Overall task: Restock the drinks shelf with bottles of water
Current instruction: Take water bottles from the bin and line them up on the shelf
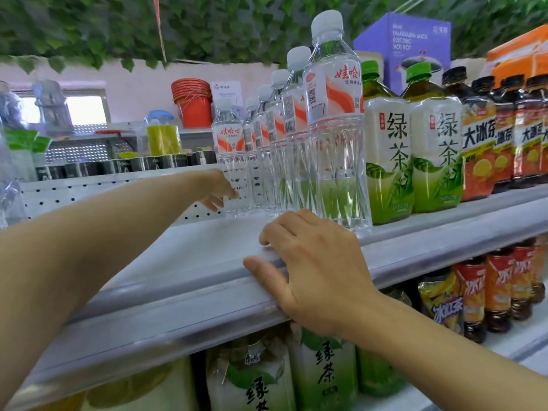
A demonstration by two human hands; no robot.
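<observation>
The left hand (218,189) is reaching deep across the grey shelf (184,262) toward the perforated metal back panel (74,191), its grip lying at the base of the rearmost water bottle (229,155); the bottle is hiding the fingertips, so I cannot tell whether they are clasping it or only touching it. That bottle is standing alone at the back, just left of a row of water bottles (278,149) running front to back along the shelf, all clear ribbed plastic with white caps and red-and-white labels. The frontmost water bottle (335,123) is standing upright near the shelf's front edge. The right hand (311,262) is resting on the smooth rounded plastic rail of that edge, just in front of this bottle, fingers loosely bent over the rim and thumb along the rail, gripping nothing else. Right of the water, two green tea bottles (415,149) with green caps are standing side by side, then dark iced tea bottles (504,134) with black caps and orange labels. More tea bottles are showing on the shelf below.
</observation>
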